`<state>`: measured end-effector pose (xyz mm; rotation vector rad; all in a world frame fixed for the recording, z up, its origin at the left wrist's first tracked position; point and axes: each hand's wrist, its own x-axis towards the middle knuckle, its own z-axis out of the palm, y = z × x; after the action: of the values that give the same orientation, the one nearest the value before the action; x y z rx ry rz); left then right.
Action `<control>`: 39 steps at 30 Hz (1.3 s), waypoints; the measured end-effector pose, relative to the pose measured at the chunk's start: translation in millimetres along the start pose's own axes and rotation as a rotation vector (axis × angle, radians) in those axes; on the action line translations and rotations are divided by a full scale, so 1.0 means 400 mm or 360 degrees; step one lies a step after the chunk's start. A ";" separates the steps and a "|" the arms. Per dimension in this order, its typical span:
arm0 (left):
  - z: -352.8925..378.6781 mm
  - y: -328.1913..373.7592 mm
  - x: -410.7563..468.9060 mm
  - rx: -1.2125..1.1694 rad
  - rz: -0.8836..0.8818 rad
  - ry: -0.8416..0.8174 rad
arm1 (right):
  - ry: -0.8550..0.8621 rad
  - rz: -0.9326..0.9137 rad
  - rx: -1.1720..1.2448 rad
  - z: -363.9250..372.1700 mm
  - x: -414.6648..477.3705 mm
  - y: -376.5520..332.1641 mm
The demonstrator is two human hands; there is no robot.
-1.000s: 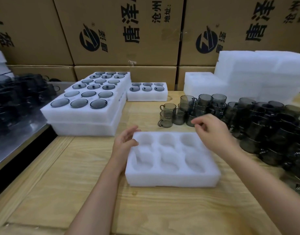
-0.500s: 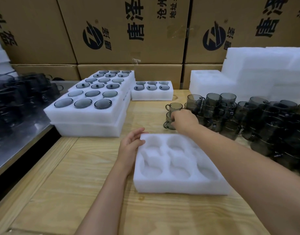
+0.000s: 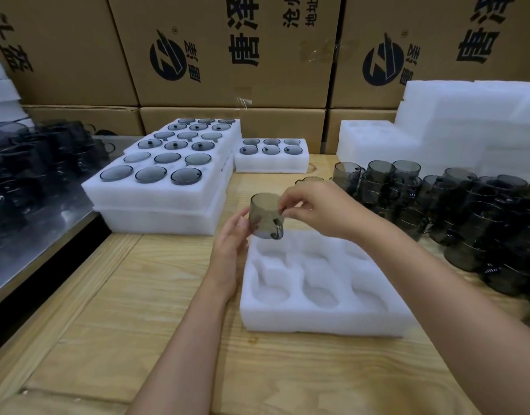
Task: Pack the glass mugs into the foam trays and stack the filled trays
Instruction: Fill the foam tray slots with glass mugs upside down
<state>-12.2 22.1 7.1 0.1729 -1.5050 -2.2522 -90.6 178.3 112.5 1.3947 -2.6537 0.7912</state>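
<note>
**Current lot:** one foam tray [image 3: 317, 327] nearest, six pockets, all vacant.
**Left hand** [image 3: 231, 250]: fingers straight, holding nothing, beside the tray's left edge.
**Right hand** [image 3: 314, 211]: pinches the rim of one glass mug [image 3: 265, 217], held above the far-left pocket.
**Packed:** stacked trays [image 3: 156, 220], eighteen filled pockets showing on top; one separate filled tray [image 3: 269, 167] of six.
**Outstanding:** loose mugs [image 3: 467, 211] at right, too many to count.

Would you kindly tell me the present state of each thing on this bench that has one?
glass mug: roughly upright, held in the air over the front tray's far-left pocket.
right hand: pinches the mug's rim.
left hand: open, beside the mug and the tray's edge.
front foam tray: visible pockets empty.
left tray stack: filled, two layers.
back tray: filled, six pockets.
loose mugs: unpacked, piled at right.
</note>
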 end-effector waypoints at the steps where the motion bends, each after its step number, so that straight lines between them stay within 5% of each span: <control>1: 0.000 0.000 -0.001 -0.0040 0.0015 -0.0031 | -0.0047 -0.0033 0.0003 -0.001 -0.012 -0.009; 12: -0.003 0.001 -0.015 0.0186 0.0148 -0.0179 | -0.0228 0.0182 0.0458 0.026 -0.040 0.018; 27: 0.007 -0.008 -0.006 0.0019 -0.0074 -0.0132 | -0.0078 0.0201 -0.0313 0.063 -0.014 -0.031; 36: 0.011 0.005 -0.014 0.0304 0.0106 -0.0184 | -0.0213 0.0202 -0.0078 0.089 -0.027 -0.016; 39: 0.009 0.004 -0.012 0.0348 0.0078 -0.0193 | -0.0373 0.0154 -0.0271 0.122 -0.040 0.002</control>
<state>-8.8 26.8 9.4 0.0633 -1.7986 -2.0901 -72.1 168.6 65.5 1.4037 -2.9008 0.4170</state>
